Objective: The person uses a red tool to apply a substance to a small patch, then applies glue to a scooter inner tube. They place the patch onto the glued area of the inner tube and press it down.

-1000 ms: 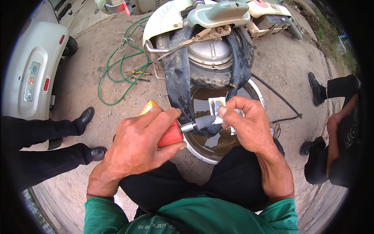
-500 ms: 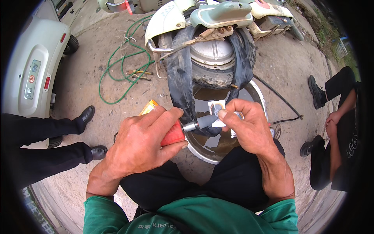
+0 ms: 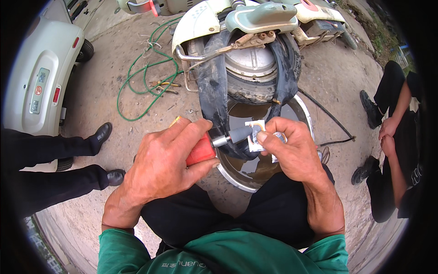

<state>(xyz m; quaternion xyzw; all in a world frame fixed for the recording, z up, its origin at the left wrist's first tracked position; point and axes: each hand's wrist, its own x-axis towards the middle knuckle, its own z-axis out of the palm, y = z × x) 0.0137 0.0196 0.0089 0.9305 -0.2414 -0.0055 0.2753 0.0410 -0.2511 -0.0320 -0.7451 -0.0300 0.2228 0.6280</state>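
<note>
My left hand (image 3: 157, 160) is wrapped round a red handheld rotary grinder (image 3: 199, 152), whose metal chuck carries a grey conical grinding tip (image 3: 239, 134). The tip points right and meets the near face of a small white square with a dark grey patch (image 3: 256, 132) on it, or overlaps it in view. Thumb and fingers of my right hand (image 3: 296, 150) pinch that patch, with a second small patch piece partly hidden behind them. Beyond my hands, a black inner tube (image 3: 213, 86) hangs from a scooter wheel (image 3: 251, 61) down to a basin (image 3: 242, 185) of murky water.
The scooter (image 3: 260, 18) lies across the far side. A green hose (image 3: 130, 82) loops on the concrete near some pliers (image 3: 166, 86). A black hose (image 3: 333, 117) extends from the basin's right. People's legs show at both sides; a white car (image 3: 43, 82) stands left.
Both hands keep their grips, with the grinder tip still at the patch. The view has shifted slightly. At the right, the person's legs and clasped hands have moved a little.
</note>
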